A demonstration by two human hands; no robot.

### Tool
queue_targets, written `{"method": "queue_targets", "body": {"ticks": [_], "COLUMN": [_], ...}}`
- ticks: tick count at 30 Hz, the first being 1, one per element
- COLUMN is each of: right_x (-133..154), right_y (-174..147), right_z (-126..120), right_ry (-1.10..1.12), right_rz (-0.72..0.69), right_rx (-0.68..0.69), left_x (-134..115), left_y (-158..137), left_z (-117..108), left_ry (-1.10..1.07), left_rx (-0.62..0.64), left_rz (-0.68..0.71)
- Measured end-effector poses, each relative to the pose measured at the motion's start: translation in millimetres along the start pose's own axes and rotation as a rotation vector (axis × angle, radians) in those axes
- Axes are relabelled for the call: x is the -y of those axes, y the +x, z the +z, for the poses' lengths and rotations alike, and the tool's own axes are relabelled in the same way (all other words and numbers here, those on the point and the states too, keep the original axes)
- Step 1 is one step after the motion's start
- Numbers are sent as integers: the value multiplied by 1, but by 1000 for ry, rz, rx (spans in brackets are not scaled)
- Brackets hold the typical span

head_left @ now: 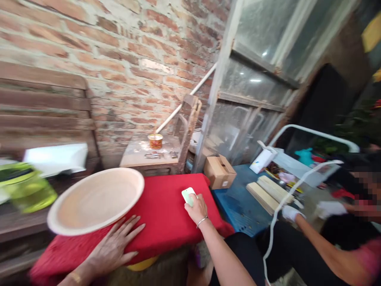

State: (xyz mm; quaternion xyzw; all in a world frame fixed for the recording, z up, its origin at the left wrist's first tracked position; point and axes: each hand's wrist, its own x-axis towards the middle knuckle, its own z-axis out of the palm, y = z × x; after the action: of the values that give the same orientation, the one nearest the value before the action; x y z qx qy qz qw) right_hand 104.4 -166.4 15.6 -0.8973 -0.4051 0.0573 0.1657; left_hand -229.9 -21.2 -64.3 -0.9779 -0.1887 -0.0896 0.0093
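Note:
My left hand (116, 243) lies on the red cloth (166, 206) with its fingers spread, holding nothing. Just behind its fingertips is a wide pale basin (98, 198), resting partly over the cloth. My right hand (198, 210), with a silver bangle at the wrist, grips a flat pale green piece with rounded corners (188, 194), which looks like a phone. That piece is at or just above the cloth; I cannot tell whether it touches. The fingers cover its near end.
Behind the cloth stands a wooden chair (131, 157) with a tin (155, 140) and scissors (154, 155). A cardboard box (219, 171) is at the right, by a blue table (238, 204). A yellow-green container (29, 188) stands left. A co-worker's gloved hand (291, 213) is near wooden strips (262, 198).

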Motion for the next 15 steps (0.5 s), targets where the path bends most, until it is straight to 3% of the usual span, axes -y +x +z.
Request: {"method": "queue_targets", "body": {"ticks": [3, 5, 8, 12, 15], "right_x": [27, 22, -20, -98, -119], "right_y": [-1, 3, 18, 39, 52], "right_z": [12, 9, -4, -16, -12], "right_ry": [14, 9, -21, -49, 48], "right_rz": [-100, -109, -47, 224, 304], "right_rx": [73, 111, 143, 103, 25], "left_x": [-9, -11, -11, -12, -12], "left_y": [4, 6, 7, 6, 6], "left_z": [-16, -21, -24, -23, -20], "left_ry": [-22, -60, -107, -138, -155], "left_rx": [85, 103, 101, 100, 88], "left_rz": [-14, -20, -6, 10, 25]}}
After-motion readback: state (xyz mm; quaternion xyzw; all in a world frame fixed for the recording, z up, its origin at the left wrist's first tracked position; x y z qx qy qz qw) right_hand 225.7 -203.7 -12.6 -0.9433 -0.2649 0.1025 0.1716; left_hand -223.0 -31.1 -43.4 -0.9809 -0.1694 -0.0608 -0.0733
